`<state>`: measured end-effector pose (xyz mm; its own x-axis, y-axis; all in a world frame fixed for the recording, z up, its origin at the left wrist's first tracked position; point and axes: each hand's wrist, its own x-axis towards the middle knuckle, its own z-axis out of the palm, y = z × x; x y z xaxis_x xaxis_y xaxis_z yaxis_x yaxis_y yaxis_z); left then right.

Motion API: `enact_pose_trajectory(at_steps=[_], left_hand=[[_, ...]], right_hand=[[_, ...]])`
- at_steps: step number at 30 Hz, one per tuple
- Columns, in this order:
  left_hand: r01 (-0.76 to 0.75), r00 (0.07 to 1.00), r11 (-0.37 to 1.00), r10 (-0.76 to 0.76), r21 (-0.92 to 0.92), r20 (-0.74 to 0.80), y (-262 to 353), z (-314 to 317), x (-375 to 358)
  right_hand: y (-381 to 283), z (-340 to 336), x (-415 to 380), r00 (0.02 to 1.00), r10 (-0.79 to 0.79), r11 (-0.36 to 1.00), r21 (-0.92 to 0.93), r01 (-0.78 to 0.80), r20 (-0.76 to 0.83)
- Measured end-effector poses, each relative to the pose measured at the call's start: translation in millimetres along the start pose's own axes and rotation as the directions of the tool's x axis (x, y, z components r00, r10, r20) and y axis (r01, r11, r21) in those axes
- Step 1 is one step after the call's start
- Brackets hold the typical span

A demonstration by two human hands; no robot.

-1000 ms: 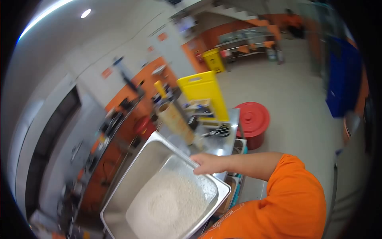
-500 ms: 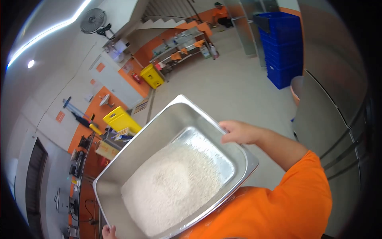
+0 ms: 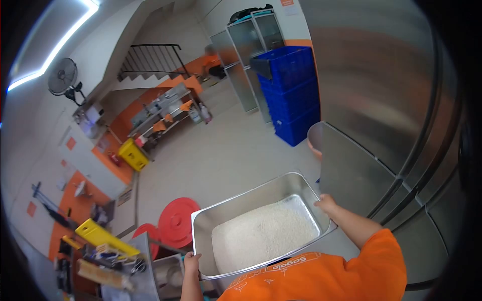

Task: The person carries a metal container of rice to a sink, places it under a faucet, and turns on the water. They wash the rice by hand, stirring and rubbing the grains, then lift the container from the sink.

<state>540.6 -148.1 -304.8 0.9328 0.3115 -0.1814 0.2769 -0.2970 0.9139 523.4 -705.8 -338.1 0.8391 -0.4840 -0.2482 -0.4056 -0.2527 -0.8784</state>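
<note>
I carry a deep rectangular metal pan (image 3: 241,199) in front of my body. A broad layer of white grains that looks like uncooked rice (image 3: 263,232) covers most of its bottom, with bare metal showing at the right end. My left hand (image 3: 191,263) is closed on the rim at the near left corner. At the pan's right end my right hand (image 3: 327,204) grips the rim, thumb on top and the other fingers mostly hidden.
Red round lids (image 3: 179,220) and a cluttered metal table (image 3: 143,266) are on the left. Tall steel cabinets (image 3: 361,165) stand close on the right, beyond them stacked blue crates (image 3: 296,95). A person in orange (image 3: 213,61) crouches far back.
The view has swung right and the pan appears lower, farther from the camera and more level. Red lids have come into view at left. Both hands still hold the pan.
</note>
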Motion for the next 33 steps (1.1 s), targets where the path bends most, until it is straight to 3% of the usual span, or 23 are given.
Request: enact_pose_trajectory(at_steps=[2,4,5,6,7,8,11,13,15,20,23,25,27,28,29,31,33], left_hand=[[0.045,0.997,0.998,-0.043,-0.031,0.063,3,41,48],[0.066,0.980,0.993,-0.046,-0.094,0.195,18,75,100],[0.072,0.975,0.989,-0.042,-0.131,0.218,17,91,130],[0.024,0.972,0.999,-0.015,-0.037,0.236,18,107,161],[-0.033,0.967,0.998,0.020,0.049,0.253,28,126,194],[-0.035,0.964,0.999,0.033,0.003,0.263,46,146,229],[-0.171,0.927,0.982,0.132,0.082,0.351,79,169,302],[-0.100,0.906,0.992,0.124,-0.079,0.404,116,180,340],[-0.151,0.893,0.981,0.188,-0.121,0.409,151,189,383],[-0.135,0.882,0.981,0.183,-0.140,0.435,209,217,496],[-0.126,0.913,0.977,0.182,-0.173,0.366,216,229,572],[-0.167,0.938,0.968,0.214,-0.185,0.272,237,227,633],[-0.149,0.977,0.989,0.147,-0.004,0.154,239,208,681],[-0.116,0.988,0.987,0.126,-0.108,0.088,240,198,706],[-0.102,0.993,0.990,0.108,-0.101,0.057,241,184,730],[0.014,0.995,0.976,-0.037,-0.219,-0.097,272,147,752],[-0.042,0.959,0.985,-0.008,-0.170,-0.284,273,121,792]], right_hand=[[0,-10,23,0.994,0.107,0.994,0.020,-0.107,-0.010],[-9,-12,37,0.993,0.121,0.967,0.224,-0.121,0.016],[-19,-12,42,0.986,0.158,0.960,0.241,-0.141,-0.050],[-26,-10,50,0.975,0.189,0.953,0.261,-0.154,-0.116],[-28,-6,62,0.963,0.159,0.977,0.173,-0.123,-0.217],[-32,-4,81,0.944,0.120,0.992,0.082,-0.100,-0.309],[-84,8,99,0.923,0.140,0.990,0.031,-0.138,-0.360],[-120,23,108,0.878,0.191,0.975,0.191,-0.116,-0.439],[-151,41,128,0.864,0.188,0.974,0.201,-0.103,-0.466],[-204,75,230,0.852,0.137,0.986,0.153,-0.068,-0.505],[-246,115,327,0.894,0.074,0.987,0.161,-0.002,-0.443],[-280,147,415,0.912,-0.019,0.997,0.056,0.046,-0.410],[-325,190,491,0.947,-0.056,0.993,0.084,0.087,-0.317],[-351,214,527,0.966,-0.080,0.990,0.097,0.107,-0.247],[-376,240,563,0.973,-0.126,0.985,0.087,0.145,-0.194],[-422,299,635,0.982,-0.175,0.981,0.067,0.181,-0.077],[-473,363,702,0.975,-0.221,0.973,0.075,0.218,0.037]])
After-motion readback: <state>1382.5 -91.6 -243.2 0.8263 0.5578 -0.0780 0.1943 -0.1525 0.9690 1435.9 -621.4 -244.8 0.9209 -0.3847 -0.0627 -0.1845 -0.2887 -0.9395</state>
